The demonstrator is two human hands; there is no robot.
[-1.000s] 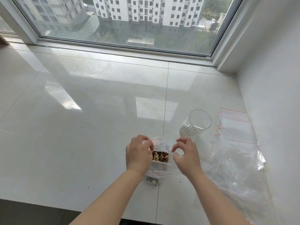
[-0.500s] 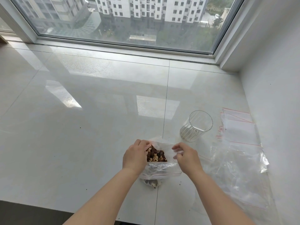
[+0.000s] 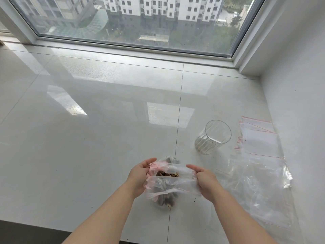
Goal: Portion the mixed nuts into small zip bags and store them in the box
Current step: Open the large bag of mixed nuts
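We note the left hand (image 3: 139, 178) and right hand (image 3: 204, 180) each gripping an opposite end of the zip bag (image 3: 168, 182), stretched between them above the tabletop (image 3: 88, 138). Mixed nuts (image 3: 169, 174) sit inside, between the hands. Beyond the right hand stands a glass (image 3: 212, 137); empty bags (image 3: 260, 155) lie to its right.

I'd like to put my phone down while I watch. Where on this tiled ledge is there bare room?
The tile left of the left hand is bare up to the window frame. So is the strip between the glass and the window. The right is crowded: empty zip bags lie along the wall, and both hands hold the bag of nuts.
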